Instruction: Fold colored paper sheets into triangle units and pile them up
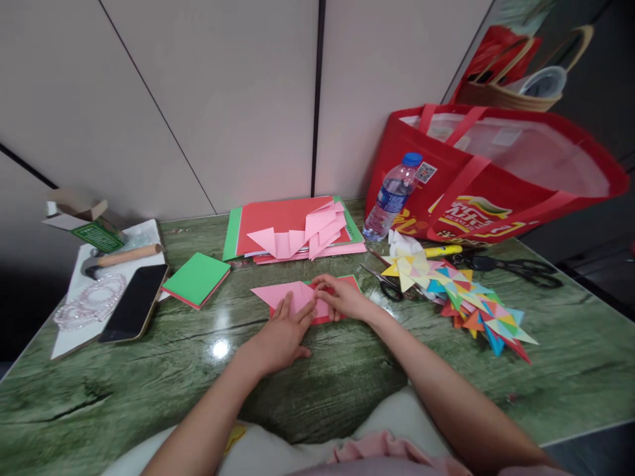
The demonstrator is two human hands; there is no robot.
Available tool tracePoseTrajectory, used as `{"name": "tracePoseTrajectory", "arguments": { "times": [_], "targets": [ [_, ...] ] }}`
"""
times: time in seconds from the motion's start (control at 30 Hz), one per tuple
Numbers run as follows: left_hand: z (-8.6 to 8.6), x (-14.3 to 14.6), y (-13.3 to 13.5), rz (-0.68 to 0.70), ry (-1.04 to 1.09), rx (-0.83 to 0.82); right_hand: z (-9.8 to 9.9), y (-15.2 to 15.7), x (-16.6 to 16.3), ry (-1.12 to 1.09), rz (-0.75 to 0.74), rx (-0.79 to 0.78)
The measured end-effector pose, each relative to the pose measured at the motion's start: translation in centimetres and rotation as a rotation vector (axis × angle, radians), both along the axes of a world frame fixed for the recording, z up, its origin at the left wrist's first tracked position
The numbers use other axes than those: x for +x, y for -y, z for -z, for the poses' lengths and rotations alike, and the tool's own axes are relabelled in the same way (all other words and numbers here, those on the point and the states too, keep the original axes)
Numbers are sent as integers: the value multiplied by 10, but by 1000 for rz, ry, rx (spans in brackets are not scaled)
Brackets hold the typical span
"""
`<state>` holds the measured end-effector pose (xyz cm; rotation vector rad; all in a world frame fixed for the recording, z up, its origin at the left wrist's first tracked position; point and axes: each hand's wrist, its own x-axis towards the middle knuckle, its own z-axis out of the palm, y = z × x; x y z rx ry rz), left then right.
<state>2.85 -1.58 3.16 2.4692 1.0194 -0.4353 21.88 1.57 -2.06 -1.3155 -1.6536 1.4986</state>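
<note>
A folded piece of pink paper (275, 295) lies in front of me, its pointed end toward the left. Beneath it are red and green sheets (351, 283). My left hand (282, 334) rests flat on the pink paper with the fingers stretched out. My right hand (342, 297) pinches the paper's right part between thumb and fingers, close to the left fingertips. Just behind the hands, several folded pink paper pieces (325, 228) lie on a stack of red and green sheets (278, 218).
Left stand a green paper stack (197, 277), a phone (136, 301), a hammer (129, 254), beads (94, 301) and a small box (92, 228). Right are scissors (389, 287), colourful folded paper stars (476, 297), black-handled scissors (516, 266), a water bottle (389, 201) and a red bag (446, 178).
</note>
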Motion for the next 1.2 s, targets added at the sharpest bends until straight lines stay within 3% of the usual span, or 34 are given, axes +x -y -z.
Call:
{"name": "tracePoseTrajectory", "arguments": {
  "times": [0.23,0.57,0.77,0.87,1.0,1.2],
  "targets": [
    [-1,0,0,-11,5,-8,-16,5,25,194,-103,-2],
    [3,-2,0,-13,34,-5,-43,15,38,722,-193,115],
    [-3,1,1,-14,10,-3,-39,22,24,843,-139,374],
    [-2,1,1,5,12,13,-34,24,12,860,-203,468],
    [1,0,0,11,24,25,-33,24,1,1010,-297,480],
    [5,-2,1,9,57,32,-38,19,-11,1095,-307,393]
  ]
}}
